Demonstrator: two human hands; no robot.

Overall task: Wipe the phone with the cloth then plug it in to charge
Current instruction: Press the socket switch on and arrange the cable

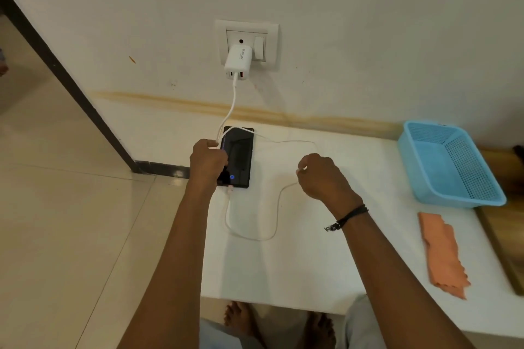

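Pale wall fills the head view, with a white socket plate [246,41] set low in it and a white charger [239,62] plugged into the plate. Beige floor tiles [71,207] run along the left, and a white tabletop [312,263] stands against the wall.

A white cable [233,105] drops from the charger to the tabletop. It crosses the far end of the phone [241,156], runs off to the right, then loops back near the front and enters the phone's near end. The phone lies flat, screen up, close to the tabletop's left edge just below the socket. Its screen is dark except for a small blue mark near the bottom.

The left hand [208,161] sits over the phone's left edge, its fingers [221,154] curled round a stretch of cable there. Whether they also grip the phone itself I cannot tell. The right hand [323,176] hangs to the right of the phone, its fingers [304,163] narrowed to a pinch on the cable. A black band [350,215] circles that wrist.

Far right, a light blue basket [450,167] stands near the wall. An orange cloth [442,255] lies flat just in front of it, well apart from the phone. Bare feet [238,317] show below the tabletop's near edge.
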